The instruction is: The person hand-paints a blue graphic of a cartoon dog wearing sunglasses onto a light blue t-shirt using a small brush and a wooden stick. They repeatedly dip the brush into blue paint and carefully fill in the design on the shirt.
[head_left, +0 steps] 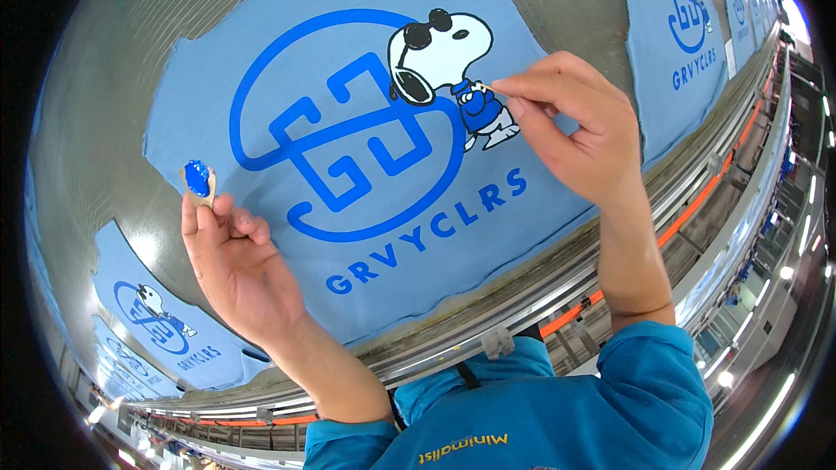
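Note:
A light blue fabric panel (205, 78) lies flat in front of me, printed with a darker blue circular emblem, lettering and a white cartoon dog (461, 39) in a blue jacket. My right hand (579, 126) pinches a thin light-coloured stick (489, 88), whose tip is at the dog's jacket; I cannot tell whether it touches the print. Off the panel's left edge, my left hand (248, 274) is closed on a small beige paddle-like piece, held upright between thumb and fingers. A wet, glossy blob of blue paint (198, 177) sits on it.
The panel rests on a long grey table (557, 0). More printed blue panels lie along it, one at the right (666, 87) and one at the lower left (165, 322). A metal rail (435, 361) with a clamp (498, 343) and an orange strip runs along the near edge.

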Demonstrator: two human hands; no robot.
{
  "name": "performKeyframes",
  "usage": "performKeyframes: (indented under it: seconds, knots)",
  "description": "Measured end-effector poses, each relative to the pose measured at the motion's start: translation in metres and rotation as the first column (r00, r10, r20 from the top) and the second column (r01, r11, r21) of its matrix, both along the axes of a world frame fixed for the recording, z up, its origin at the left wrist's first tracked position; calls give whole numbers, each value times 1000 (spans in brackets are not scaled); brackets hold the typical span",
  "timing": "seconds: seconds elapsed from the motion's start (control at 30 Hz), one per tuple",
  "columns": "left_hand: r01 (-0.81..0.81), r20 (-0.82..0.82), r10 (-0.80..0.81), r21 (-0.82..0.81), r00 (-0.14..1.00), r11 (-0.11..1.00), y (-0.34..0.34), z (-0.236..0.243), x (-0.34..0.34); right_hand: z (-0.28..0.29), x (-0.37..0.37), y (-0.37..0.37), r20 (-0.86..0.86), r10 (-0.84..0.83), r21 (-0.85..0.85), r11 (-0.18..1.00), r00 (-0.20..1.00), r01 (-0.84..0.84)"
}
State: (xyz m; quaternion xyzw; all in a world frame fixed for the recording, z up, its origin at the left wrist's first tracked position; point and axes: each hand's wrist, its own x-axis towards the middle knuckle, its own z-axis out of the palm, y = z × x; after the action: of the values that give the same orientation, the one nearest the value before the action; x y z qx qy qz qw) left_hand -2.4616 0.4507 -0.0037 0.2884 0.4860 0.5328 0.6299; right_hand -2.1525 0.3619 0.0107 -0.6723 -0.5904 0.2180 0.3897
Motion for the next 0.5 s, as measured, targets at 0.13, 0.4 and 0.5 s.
performKeyframes:
  seconds: [0.13, 0.4, 0.5]
  knots:
    - [22, -24, -22, -9, 999, 1000, 0, 2, 5, -5, 15, 0, -15, 68, -9, 998, 998, -68]
    - [44, -30, -44, 11, 999, 999, -1, 5, 3, -15, 10, 2, -122, 4, 61, 998, 993, 3]
    - [103, -39, -103, -2, 994, 995, -3, 3, 2, -9, 6, 15, -64, 112, 64, 992, 992, -108]
